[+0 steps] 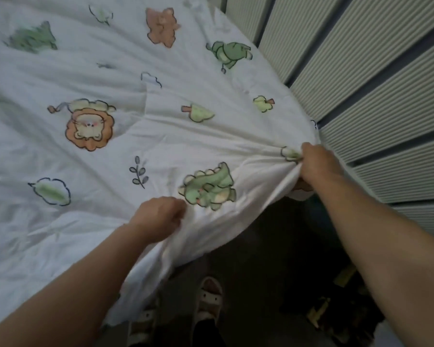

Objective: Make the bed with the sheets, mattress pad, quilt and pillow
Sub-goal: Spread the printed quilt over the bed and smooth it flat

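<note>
Tightly gripped quilt [140, 141], left hand [158, 217], right hand [318, 166]

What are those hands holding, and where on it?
The printed sheet: left hand grips its near edge, right hand grips the bunched corner.

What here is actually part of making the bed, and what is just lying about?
Part of the job:
- animal-print bedding
- left hand, gripping its near edge
- right hand, gripping its bunched corner

Just lying about:
- pale sandals on the dark floor
- ribbed panels beside the bed
</note>
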